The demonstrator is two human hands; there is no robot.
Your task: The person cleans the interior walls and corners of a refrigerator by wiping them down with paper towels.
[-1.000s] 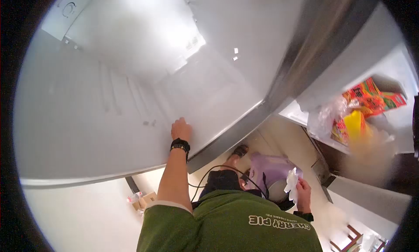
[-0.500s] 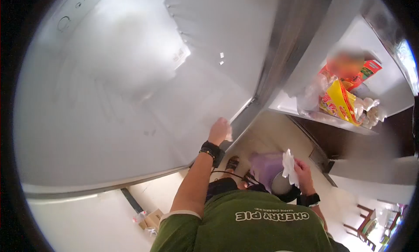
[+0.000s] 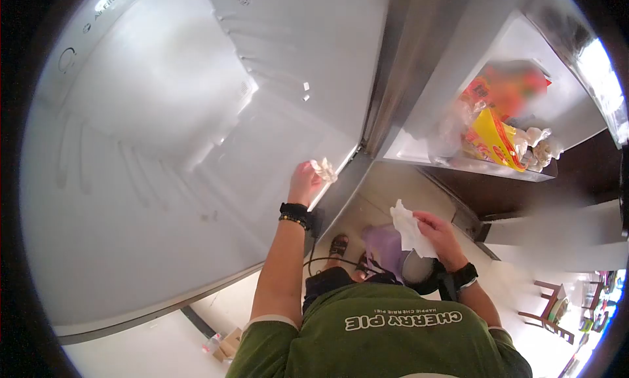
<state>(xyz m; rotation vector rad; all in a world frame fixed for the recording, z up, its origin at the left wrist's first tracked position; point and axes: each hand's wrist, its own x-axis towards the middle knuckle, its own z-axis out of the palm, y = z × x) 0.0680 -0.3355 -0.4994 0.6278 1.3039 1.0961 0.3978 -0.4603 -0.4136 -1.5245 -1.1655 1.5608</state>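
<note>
My left hand [image 3: 303,183] is closed on a crumpled tissue [image 3: 324,171], at the front edge of the bare refrigerator compartment [image 3: 177,207]. My right hand [image 3: 441,239] pinches a white tissue [image 3: 409,228] that hangs loosely from the fingers, above a purple bin or bag [image 3: 382,247] and a grey round opening [image 3: 417,268] on the floor side. Whether the purple thing and the round one belong together, I cannot tell.
On the right, a pale bin or shelf [image 3: 409,145] holds a yellow packet [image 3: 493,139], red packaging [image 3: 508,90] and clear plastic bags [image 3: 542,149]. A cardboard box [image 3: 230,344] sits at lower left. Wooden chairs [image 3: 549,302] stand at lower right.
My left hand has shifted slightly up and left in view, and its crumpled tissue now shows more. My right hand has moved left with its tissue, which is turned flatter to the camera.
</note>
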